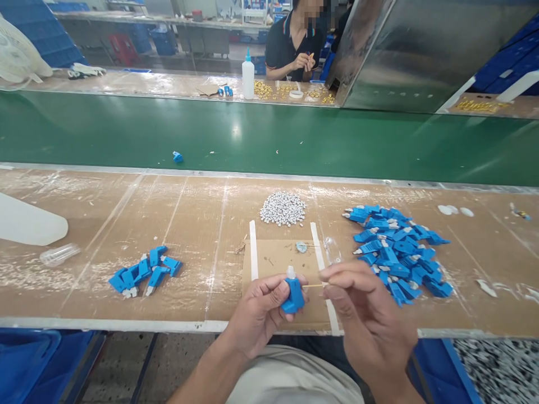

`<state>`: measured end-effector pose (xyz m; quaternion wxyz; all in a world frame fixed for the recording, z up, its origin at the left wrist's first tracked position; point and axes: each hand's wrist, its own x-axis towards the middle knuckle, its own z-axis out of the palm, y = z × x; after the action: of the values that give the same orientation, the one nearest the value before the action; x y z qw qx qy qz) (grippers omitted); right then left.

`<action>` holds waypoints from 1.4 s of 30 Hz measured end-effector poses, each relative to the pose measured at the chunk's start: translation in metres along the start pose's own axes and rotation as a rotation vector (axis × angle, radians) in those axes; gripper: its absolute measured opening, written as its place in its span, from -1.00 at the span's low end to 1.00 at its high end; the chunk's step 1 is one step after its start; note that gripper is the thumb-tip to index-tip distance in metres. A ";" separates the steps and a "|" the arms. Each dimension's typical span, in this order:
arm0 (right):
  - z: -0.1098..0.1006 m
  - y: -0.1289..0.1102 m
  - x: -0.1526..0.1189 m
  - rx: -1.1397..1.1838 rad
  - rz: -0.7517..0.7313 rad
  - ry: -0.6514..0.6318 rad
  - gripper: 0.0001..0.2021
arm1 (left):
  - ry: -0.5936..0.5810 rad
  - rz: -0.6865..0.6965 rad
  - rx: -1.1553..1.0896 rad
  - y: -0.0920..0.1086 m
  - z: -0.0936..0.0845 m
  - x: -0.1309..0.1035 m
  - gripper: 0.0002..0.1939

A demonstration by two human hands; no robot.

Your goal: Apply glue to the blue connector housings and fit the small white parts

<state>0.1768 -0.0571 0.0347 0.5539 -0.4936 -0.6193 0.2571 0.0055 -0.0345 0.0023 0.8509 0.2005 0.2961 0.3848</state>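
Note:
My left hand [263, 308] is closed around a blue plastic part [295, 296] that has a whitish tip pointing up. Between the thumb and fingers of my right hand [366, 314] is a thin wooden stick [314, 286], its far end touching or just beside the blue part. Beyond my hands lies a cardboard sheet [273, 261] held by white tape strips, with a small light-blue blob [301, 247] and another stick on it. Similar blue parts form a big pile [396, 247] to the right and a small group [145, 272] to the left.
A heap of small grey-white pieces [283, 209] sits behind the cardboard. At left are a white bottle [29, 221] and a clear plastic cup [59, 254]. A green conveyor belt [236, 137] runs across, carrying one blue part [177, 157]. A co-worker [290, 50] sits opposite, handling a yellow piece.

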 end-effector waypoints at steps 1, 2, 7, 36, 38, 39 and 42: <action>-0.002 0.003 0.001 -0.006 0.050 0.020 -0.87 | 0.020 0.010 -0.009 0.001 -0.004 0.000 -0.68; -0.003 0.007 0.002 -0.032 0.092 0.017 -0.90 | 0.044 0.025 -0.021 0.003 -0.008 0.001 -0.69; -0.004 0.040 -0.005 -0.180 0.174 -0.194 -0.90 | 0.153 0.108 -0.094 0.011 -0.032 0.005 -0.72; 0.030 0.112 0.119 -0.401 0.368 -0.426 -0.82 | 0.249 0.053 -0.243 0.012 -0.059 0.021 -0.64; 0.024 0.096 0.114 -0.261 0.413 -0.467 -0.74 | 0.240 0.078 -0.224 0.018 -0.048 0.021 -0.63; 0.020 0.086 0.109 -0.152 0.451 -0.471 -0.71 | 0.225 0.100 -0.203 0.020 -0.041 0.021 -0.63; 0.014 0.053 0.089 0.355 0.644 -0.399 -0.69 | 0.176 0.172 -0.104 0.027 -0.017 0.020 -0.63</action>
<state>0.1900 0.0462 0.0243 0.3908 -0.4992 -0.4747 0.6105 -0.0099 -0.0005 -0.0021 0.7947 0.1463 0.3311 0.4872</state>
